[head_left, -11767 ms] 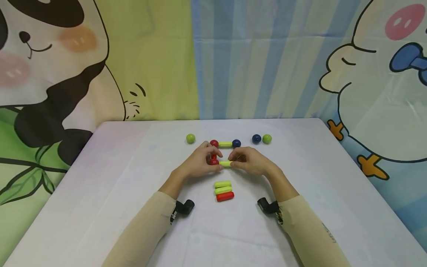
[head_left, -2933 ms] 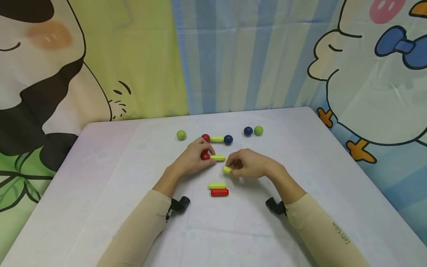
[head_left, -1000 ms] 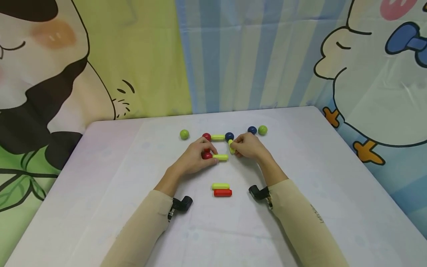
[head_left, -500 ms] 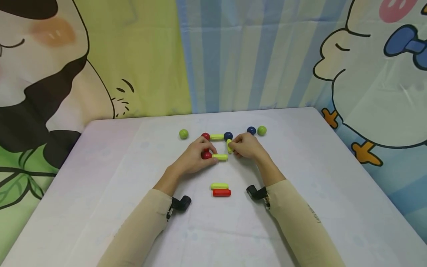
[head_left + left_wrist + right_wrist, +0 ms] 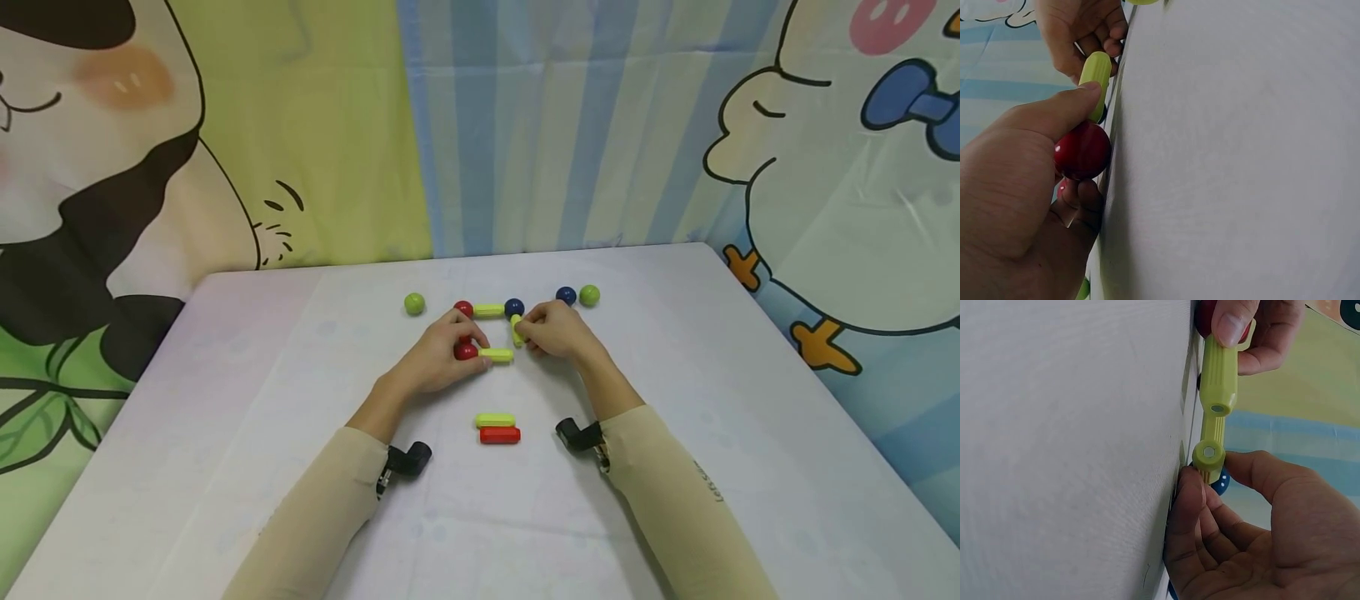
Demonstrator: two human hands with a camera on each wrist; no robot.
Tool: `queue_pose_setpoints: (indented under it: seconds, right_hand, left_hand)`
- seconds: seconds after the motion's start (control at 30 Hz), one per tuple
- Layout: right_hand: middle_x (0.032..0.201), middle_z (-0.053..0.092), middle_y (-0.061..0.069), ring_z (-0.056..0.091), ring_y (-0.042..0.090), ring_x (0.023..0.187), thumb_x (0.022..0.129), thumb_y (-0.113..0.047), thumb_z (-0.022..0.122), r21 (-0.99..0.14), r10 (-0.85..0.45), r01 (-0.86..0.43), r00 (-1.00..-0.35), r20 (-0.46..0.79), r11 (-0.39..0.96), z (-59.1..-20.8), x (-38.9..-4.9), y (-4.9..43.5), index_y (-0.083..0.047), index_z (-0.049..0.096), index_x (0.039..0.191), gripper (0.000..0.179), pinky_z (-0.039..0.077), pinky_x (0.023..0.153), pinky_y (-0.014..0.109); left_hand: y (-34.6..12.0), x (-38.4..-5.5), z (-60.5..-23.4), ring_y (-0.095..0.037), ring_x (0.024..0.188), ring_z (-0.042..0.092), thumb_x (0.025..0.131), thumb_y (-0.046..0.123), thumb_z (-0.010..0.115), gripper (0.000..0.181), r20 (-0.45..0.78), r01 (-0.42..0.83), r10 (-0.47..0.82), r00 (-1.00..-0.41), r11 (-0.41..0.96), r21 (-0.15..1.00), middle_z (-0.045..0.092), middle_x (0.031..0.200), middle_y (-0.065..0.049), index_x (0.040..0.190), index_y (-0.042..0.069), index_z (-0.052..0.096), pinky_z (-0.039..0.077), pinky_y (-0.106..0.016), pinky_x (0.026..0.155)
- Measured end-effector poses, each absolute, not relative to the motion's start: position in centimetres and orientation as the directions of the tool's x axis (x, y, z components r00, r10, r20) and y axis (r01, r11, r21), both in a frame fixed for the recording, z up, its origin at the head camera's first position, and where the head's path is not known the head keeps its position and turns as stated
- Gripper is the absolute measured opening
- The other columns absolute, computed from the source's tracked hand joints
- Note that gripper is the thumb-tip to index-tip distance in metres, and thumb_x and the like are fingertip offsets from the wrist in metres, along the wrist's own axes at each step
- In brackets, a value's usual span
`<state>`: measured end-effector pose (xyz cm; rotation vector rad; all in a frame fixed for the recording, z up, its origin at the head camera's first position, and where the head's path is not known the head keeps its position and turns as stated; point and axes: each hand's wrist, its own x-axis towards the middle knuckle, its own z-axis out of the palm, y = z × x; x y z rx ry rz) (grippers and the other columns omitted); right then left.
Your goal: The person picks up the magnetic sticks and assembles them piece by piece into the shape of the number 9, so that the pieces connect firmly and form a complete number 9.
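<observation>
My left hand (image 5: pixel 442 354) holds a red ball (image 5: pixel 1083 152), its thumb on the yellow-green rod (image 5: pixel 497 356) that sticks out to the right. Between thumb and fingers, my right hand (image 5: pixel 555 327) pinches another yellow-green rod (image 5: pixel 1209 453), which has a small metal disc in its near end. This rod's far end meets a dark blue ball (image 5: pixel 513 307). From that ball a third yellow-green rod (image 5: pixel 489 311) runs left to another red ball (image 5: pixel 463 309). My left fingers partly hide what lies between the two red balls.
Closer to me lie a loose yellow-green rod (image 5: pixel 496 420) and a red rod (image 5: pixel 500 436), side by side. Towards the back are a green ball (image 5: pixel 414 303) at left, and a blue ball (image 5: pixel 566 295) beside another green ball (image 5: pixel 589 295) at right. A patterned curtain (image 5: pixel 525 125) hangs behind the table.
My right hand took a yellow-green rod from the near pile, then carried it away from me and right to the dark blue ball. Over the last second both hands have hardly moved.
</observation>
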<state>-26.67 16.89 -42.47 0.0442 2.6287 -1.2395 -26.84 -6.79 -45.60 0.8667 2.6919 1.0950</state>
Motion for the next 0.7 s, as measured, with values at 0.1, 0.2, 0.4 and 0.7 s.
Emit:
queue_pose_setpoints:
  seconds: [0.1, 0.2, 0.4, 0.7]
  right_hand:
    - [0.09, 0.072, 0.009, 0.067, 0.018, 0.077, 0.096, -0.026, 0.063, -0.76, -0.07, 0.131, -0.972, -0.226, 0.636, -42.5, -26.7, 16.9, -0.002, 0.068, 0.114, 0.031, 0.056, 0.07, 0.029]
    - [0.09, 0.072, 0.009, 0.067, 0.018, 0.077, 0.097, -0.027, 0.063, -0.76, -0.068, 0.133, -0.972, -0.227, 0.637, -42.5, -26.7, 17.0, -0.002, 0.068, 0.115, 0.032, 0.056, 0.07, 0.029]
    - [0.101, 0.068, 0.01, 0.066, 0.021, 0.081, 0.098, -0.032, 0.064, -0.756, -0.07, 0.1, -0.979, -0.189, 0.647, -42.3, -26.7, 17.2, -0.007, 0.065, 0.119, 0.033, 0.056, 0.072, 0.032]
    - [0.161, 0.028, 0.019, 0.043, 0.041, 0.139, 0.101, -0.027, 0.06, -0.603, -0.116, -0.09, -0.993, -0.004, 0.793, -41.6, -27.6, 19.6, -0.011, 0.051, 0.148, 0.051, 0.039, 0.112, 0.057]
  left_hand:
    - [-6.8, -26.9, -45.6, -0.02, 0.118, 0.051, 0.09, 0.032, 0.08, 0.02, 0.108, 0.467, 0.547, -0.83, 0.576, 0.671, 0.052, 0.117, 0.001, 0.105, 0.022, 0.071, 0.047, -0.038, 0.103]
    - [-6.7, -26.9, -45.6, -0.02, 0.118, 0.051, 0.09, 0.032, 0.08, 0.02, 0.107, 0.467, 0.548, -0.83, 0.577, 0.67, 0.052, 0.117, 0.001, 0.105, 0.023, 0.071, 0.048, -0.039, 0.103]
    - [-6.8, -26.8, -45.8, -0.02, 0.118, 0.051, 0.09, 0.033, 0.08, 0.021, 0.111, 0.464, 0.537, -0.836, 0.585, 0.665, 0.052, 0.117, 0.0, 0.105, 0.022, 0.071, 0.048, -0.039, 0.103]
    - [-6.7, -26.6, -45.8, -0.022, 0.12, 0.047, 0.09, 0.031, 0.08, 0.019, 0.138, 0.49, 0.537, -0.832, 0.594, 0.638, 0.054, 0.119, 0.0, 0.105, 0.023, 0.071, 0.047, -0.041, 0.101]
